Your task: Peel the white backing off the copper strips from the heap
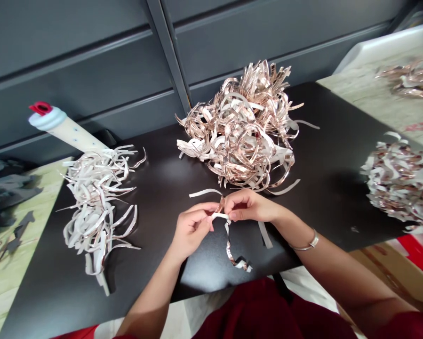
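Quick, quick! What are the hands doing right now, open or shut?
Left hand: closed, pinching a shiny strip.
Right hand: closed, pinching a white strip; can't tell if it's the same one.

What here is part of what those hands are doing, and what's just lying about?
Part of it: left hand, right hand, the copper-faced paper strip they pinch, the curled strip pile beyond.
Lying about: pale strip heap, red-capped white tube, black tabletop.

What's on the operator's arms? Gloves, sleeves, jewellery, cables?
The left hand and right hand are bare: no gloves, tape or cables. The right wrist wears a thin silver bangle with a small flat plate. A red sleeve covers the right arm above the forearm.
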Available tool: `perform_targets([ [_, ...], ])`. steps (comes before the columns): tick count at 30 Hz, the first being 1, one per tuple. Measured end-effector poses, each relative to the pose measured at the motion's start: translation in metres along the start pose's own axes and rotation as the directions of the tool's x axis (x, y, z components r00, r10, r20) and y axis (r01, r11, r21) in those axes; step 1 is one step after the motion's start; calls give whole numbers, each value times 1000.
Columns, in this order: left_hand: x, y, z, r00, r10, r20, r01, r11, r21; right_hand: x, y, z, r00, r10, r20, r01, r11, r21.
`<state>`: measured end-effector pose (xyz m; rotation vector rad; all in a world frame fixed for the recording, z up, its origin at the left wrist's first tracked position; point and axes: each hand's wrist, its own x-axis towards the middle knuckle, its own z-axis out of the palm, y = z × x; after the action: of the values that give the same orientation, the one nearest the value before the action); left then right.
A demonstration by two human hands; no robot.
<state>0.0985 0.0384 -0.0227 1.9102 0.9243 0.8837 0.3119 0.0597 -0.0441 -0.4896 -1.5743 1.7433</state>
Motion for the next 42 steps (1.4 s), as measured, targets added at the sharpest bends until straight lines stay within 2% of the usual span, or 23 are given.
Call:
perform_targets([
  [4,-4,-2,5,976,156,-152,-103,945,310,0,4,7,992,23,-121,-25,1000,-12],
  [7,-7,-6,10,962,260,-88,-192,868,458,3,7,17,968,-48,-247,-18,966,-259],
  [9,-8,-7,12,953,300,-38,-244,838,488,6,9,24,947,-110,-303,-28,908,-418],
  [11,-8,-7,13,953,300,-36,-247,844,476,9,10,28,937,-143,-320,-34,871,-490],
  [14,-6,-5,13,977,203,-72,-164,920,356,10,10,25,951,-134,-279,-22,870,-493],
  [17,-4,-3,10,995,46,-90,-34,991,127,9,5,17,970,-115,-216,4,891,-455],
  [19,-3,-3,7,995,-40,-93,39,999,-13,7,1,13,978,-105,-183,15,901,-434],
  [22,-2,-5,2,991,-130,-34,125,985,-122,6,-3,14,983,-123,-137,48,889,-455],
  [25,0,-8,2,949,-290,123,315,899,-304,6,-2,21,984,-158,-84,90,843,-531],
  [27,2,-10,4,896,-381,227,443,759,-477,7,1,27,983,-175,-59,111,818,-564],
  [29,3,-11,6,864,-423,273,498,633,-592,7,5,32,977,-201,-66,123,797,-592],
  [31,3,-11,7,854,-446,269,505,582,-637,6,7,35,967,-239,-87,136,774,-618],
  [37,2,-13,3,859,-432,273,499,596,-629,4,6,36,935,-347,-75,206,702,-682],
  [40,2,-15,2,855,-433,285,509,599,-618,5,6,35,941,-333,-51,228,739,-634],
  [42,2,-16,1,852,-437,289,516,605,-606,5,7,32,956,-286,-67,200,803,-562],
])
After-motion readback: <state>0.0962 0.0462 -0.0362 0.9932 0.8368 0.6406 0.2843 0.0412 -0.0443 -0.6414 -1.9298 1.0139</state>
